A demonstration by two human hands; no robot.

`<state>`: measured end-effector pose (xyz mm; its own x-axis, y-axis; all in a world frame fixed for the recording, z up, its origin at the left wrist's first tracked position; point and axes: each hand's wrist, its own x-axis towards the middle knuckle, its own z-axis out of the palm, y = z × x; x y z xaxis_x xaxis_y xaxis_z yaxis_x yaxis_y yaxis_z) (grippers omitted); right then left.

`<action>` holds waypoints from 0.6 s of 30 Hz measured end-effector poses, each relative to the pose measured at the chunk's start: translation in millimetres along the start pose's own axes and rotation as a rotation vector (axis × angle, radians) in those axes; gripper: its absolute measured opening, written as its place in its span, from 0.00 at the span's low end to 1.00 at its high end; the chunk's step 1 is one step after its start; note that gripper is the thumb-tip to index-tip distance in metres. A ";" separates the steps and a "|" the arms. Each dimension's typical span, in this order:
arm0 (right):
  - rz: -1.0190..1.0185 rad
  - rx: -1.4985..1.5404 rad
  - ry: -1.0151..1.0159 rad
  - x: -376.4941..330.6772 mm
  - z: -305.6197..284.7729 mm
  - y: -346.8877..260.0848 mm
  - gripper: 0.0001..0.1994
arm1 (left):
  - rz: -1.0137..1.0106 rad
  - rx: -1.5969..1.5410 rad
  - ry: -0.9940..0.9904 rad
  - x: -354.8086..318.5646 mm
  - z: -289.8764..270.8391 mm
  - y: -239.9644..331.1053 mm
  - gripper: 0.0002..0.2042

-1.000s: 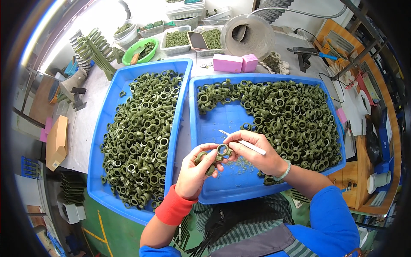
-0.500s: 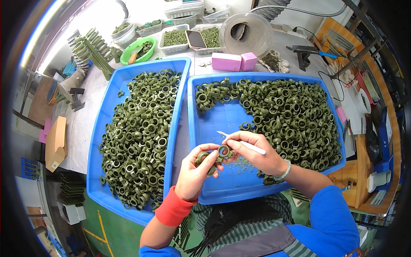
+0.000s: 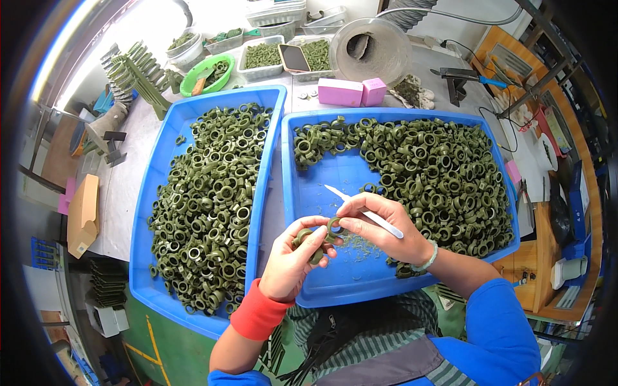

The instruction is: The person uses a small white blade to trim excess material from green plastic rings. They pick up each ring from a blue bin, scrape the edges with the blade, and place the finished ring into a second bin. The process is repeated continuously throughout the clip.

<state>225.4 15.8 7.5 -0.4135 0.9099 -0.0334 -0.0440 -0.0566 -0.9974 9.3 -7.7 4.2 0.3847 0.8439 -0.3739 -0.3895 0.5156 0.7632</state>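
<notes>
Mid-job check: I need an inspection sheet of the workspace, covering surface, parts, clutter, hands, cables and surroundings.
Surface: grey tabletop, partly covered by trays and containers.
Job's things: green ring parts heaped in left blue tray and right blue tray; small green scraps on the right tray's bottom.
Clutter: pink blocks and phone beyond the trays.
Left hand: grips held ring parts.
Right hand: grips white pointed tool, tip over the right tray.
Cables: dark cables at the table's far right, apart from both hands.
Surroundings: green floor with yellow lines.

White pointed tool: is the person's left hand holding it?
No, the right hand grips the white tool, while the left hand holds green parts.
</notes>
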 end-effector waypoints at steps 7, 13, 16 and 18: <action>-0.052 -0.028 0.008 -0.8 1.0 1.4 0.09 | 0.036 -0.013 -0.005 0.9 -2.8 -2.0 0.12; -0.110 -0.069 0.003 0.4 0.3 4.9 0.10 | 0.045 -0.001 0.015 0.7 -0.6 -1.7 0.12; -0.142 -0.110 0.019 1.3 0.7 6.4 0.11 | 0.076 0.034 0.050 0.6 0.4 -4.6 0.13; -0.143 -0.144 0.036 0.8 1.4 5.1 0.12 | 0.081 0.064 0.064 -0.2 0.1 -5.4 0.14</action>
<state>223.6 15.6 2.5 -0.3791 0.9189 0.1092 0.0320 0.1309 -0.9909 11.4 -10.6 0.2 0.2991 0.8911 -0.3413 -0.3616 0.4368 0.8237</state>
